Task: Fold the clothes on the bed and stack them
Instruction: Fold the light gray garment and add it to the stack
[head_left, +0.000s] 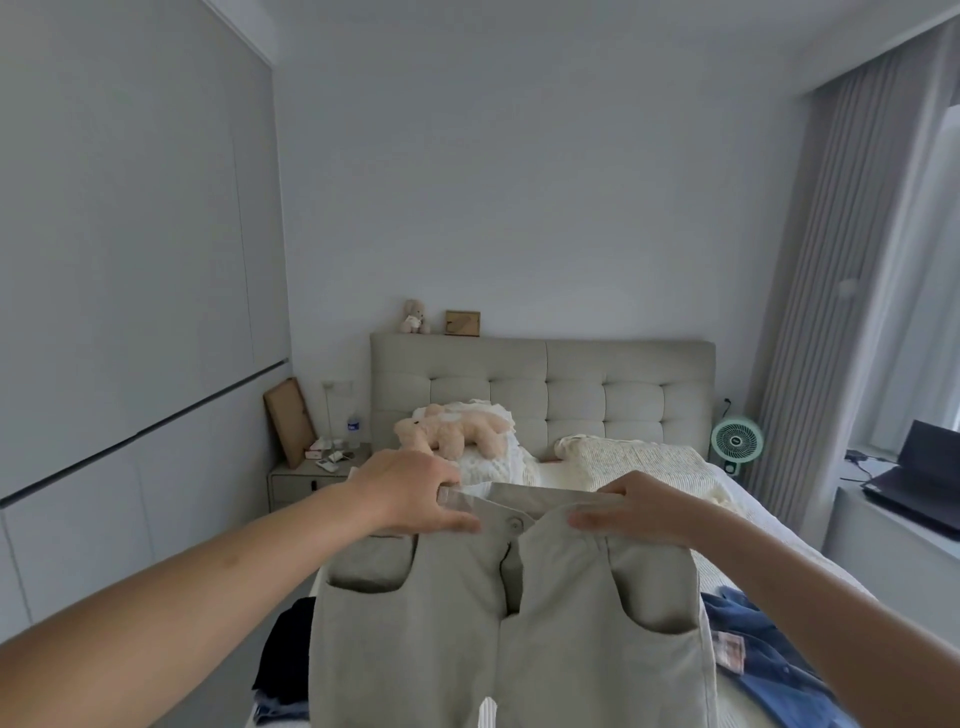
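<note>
I hold a pair of light beige trousers (498, 623) up in front of me, front side facing me, fly open and button showing. My left hand (410, 491) grips the left end of the waistband, thumb over the front. On the right end of the waistband my right hand (644, 512) grips the same way. The legs hang down out of view. Under the trousers on the bed (737, 530) lie a dark garment (283, 654) at the left and a blue denim garment (769, 660) at the right.
Pillows and a plush toy (452, 434) lie by the padded headboard (545, 384). A nightstand (311, 475) with small items stands left of the bed, a green fan (736, 441) to the right. A laptop (919, 467) sits on the window ledge.
</note>
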